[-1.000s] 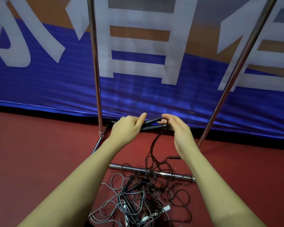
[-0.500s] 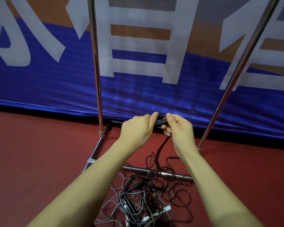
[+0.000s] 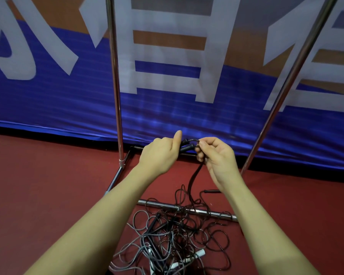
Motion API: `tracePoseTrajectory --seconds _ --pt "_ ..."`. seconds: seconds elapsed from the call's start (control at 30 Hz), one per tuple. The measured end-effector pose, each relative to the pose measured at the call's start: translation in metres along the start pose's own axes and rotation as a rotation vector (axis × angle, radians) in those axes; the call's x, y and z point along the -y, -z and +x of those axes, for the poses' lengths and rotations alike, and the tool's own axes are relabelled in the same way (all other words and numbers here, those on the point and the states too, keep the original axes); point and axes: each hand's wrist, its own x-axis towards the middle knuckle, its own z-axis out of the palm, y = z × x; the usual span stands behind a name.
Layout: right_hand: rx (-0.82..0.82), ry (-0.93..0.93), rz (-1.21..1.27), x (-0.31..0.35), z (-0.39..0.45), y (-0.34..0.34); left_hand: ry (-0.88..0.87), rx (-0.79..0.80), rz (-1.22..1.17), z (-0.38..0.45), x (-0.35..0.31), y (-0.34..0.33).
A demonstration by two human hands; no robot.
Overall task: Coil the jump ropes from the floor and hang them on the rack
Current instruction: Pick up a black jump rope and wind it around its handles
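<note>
Two hands meet above a red floor [image 3: 48,195] as a person begins coiling a black jump rope [image 3: 194,175], its paired handles [image 3: 186,147] gripped side by side in the left hand [image 3: 159,153], thumb raised. The right hand [image 3: 216,155] pinches the cord where it loops out of the handle ends, fingers curled round the strand. From there the rope drops to the floor and runs into a tangled pile of ropes [image 3: 173,241], black and grey cords with some white handles, lying against the near base bar of the rack [image 3: 187,210] and spilling toward the bottom edge of the view.

Judging by the single small loop formed, the coiling of this first rope appears barely under way; none is seen hanging on the rack, whose two metal uprights [image 3: 113,76] rise in front of a blue banner [image 3: 48,106]. The top rail is out of view.

What comes next likely calls for drawing the cord free of the pile in even loops, and the knotted heap may snag and drag other ropes along.
</note>
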Motion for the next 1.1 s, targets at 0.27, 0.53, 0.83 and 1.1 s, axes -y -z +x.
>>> tracePoseTrajectory --seconds 0.27,0.53,0.83,1.1 --pt "-0.038 0.032 -0.014 -0.005 0.001 -0.008 0.016 -0.050 -0.095 -0.009 -0.008 -0.006" --pt "-0.020 0.053 -0.068 -0.005 -0.002 -0.009 0.042 -0.056 -0.198 -0.008 -0.010 -0.012" --pt "0.099 0.140 -0.287 0.006 -0.005 -0.003 0.024 -0.100 -0.186 -0.004 -0.005 -0.009" --pt "0.136 0.125 -0.349 0.007 -0.002 0.001 -0.034 -0.105 -0.028 0.000 0.003 -0.003"
